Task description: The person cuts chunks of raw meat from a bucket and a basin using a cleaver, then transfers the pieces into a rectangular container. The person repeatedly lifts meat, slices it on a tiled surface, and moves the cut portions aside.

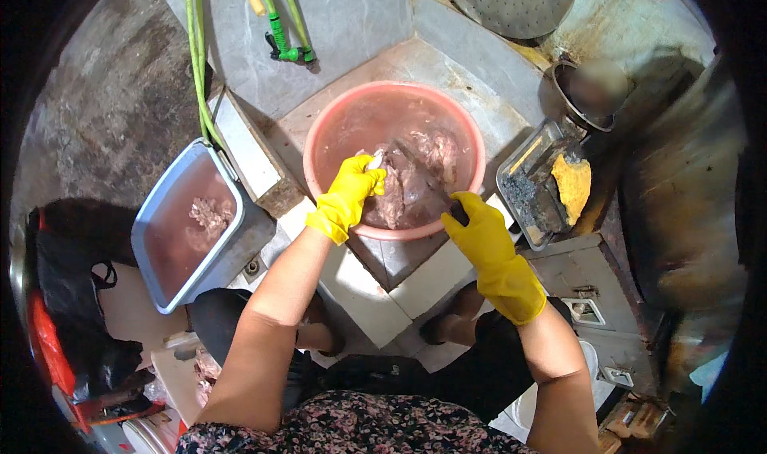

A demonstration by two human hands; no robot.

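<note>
A round pink plastic basin (313, 136) filled with cloudy reddish water stands before me on the tiles. My left hand (350, 196), in a yellow rubber glove, grips a piece of raw meat (392, 199) by a pale end over the basin's near side. Its lower part hangs at the water. My right hand (479, 226), gloved alike, holds a knife (416, 160) by its dark handle at the right rim. The blade points up and left across the basin, close to the meat. More meat (440, 148) lies in the water at the right.
At left stands a blue-rimmed tub (180, 238) with meat in reddish water. Green hoses with a tap fitting (290, 52) hang behind. A metal tray (524, 196) holds a yellow sponge-like piece (571, 187) at right. A low tiled ledge (371, 280) runs between basin and feet.
</note>
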